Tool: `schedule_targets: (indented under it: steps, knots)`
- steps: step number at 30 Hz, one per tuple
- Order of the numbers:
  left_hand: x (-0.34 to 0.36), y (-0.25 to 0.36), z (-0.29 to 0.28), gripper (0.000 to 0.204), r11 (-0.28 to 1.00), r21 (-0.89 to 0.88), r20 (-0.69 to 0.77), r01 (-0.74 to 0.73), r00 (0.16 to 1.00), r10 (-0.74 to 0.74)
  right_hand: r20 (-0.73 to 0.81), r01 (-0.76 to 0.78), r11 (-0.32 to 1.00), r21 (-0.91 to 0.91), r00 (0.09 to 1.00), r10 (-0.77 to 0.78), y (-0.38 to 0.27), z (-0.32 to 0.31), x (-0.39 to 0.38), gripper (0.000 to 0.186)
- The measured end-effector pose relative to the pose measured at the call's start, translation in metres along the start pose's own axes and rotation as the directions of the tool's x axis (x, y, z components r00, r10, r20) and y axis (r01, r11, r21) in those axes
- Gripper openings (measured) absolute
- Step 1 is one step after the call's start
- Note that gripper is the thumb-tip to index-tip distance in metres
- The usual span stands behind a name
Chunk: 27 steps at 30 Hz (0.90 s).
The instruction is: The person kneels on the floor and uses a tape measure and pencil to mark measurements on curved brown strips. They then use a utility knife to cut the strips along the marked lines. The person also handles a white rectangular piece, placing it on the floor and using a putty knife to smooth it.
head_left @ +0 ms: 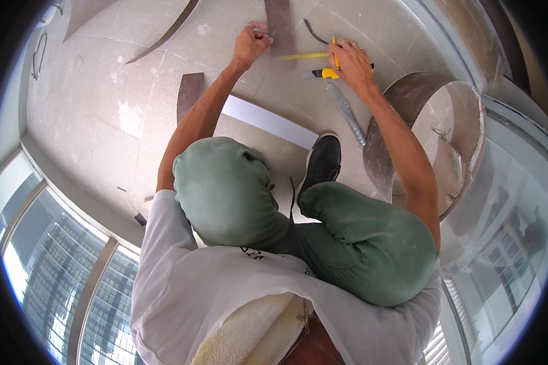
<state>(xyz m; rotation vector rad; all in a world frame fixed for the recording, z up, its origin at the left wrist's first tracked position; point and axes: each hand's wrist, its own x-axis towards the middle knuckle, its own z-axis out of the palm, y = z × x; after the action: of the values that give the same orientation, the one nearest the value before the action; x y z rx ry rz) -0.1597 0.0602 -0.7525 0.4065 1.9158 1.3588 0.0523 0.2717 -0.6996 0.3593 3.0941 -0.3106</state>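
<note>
My left hand (252, 47) is closed at the left edge of an upright brown strip (279, 18), pinching something I cannot make out. A yellow tape-measure blade (301, 56) stretches across toward my right hand (351, 64), whose fingers grip a yellow pencil (335, 45). Just under that hand lies a yellow-and-black utility knife (327, 73), partly hidden. A long grey tool (346, 114) rests below it, and a short dark curved piece (316, 33) lies above. A white board (268, 120) and another brown piece (189, 91) are between my arms.
A large coiled brown strip (396, 109) stands at the right beside glass panels (505, 201). Another thin curved strip (164, 39) lies at top left on the tiled floor (91, 91). Windows (55, 261) line the lower left. My bent knees and black shoe (323, 158) fill the middle.
</note>
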Motion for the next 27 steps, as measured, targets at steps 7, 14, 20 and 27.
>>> schedule_targets:
  steps: [7, 14, 20, 27]
  knots:
    - [-0.001, -0.006, 0.002, 0.047, 0.979, -0.205, -0.084, -0.016, 0.996, -0.001, 0.026, -0.006, 0.998, -0.067, 1.000, 0.008, 0.002, -0.007, 0.009, 0.018]
    - [0.004, -0.005, 0.005, 0.045, 0.996, -0.067, -0.149, -0.064, 0.987, 0.053, -0.017, 0.046, 0.994, -0.101, 0.999, -0.048, 0.017, 0.005, 0.016, 0.018]
    - [0.008, -0.013, 0.005, 0.047, 0.980, 0.164, -0.182, -0.111, 0.973, 0.141, -0.034, 0.070, 0.991, -0.113, 0.997, -0.074, 0.020, 0.010, 0.021, 0.018]
    - [0.004, -0.003, 0.006, 0.048, 0.962, 0.257, -0.180, -0.094, 0.973, 0.143, -0.083, 0.082, 0.993, -0.086, 0.993, -0.089, 0.024, 0.016, 0.022, 0.025]
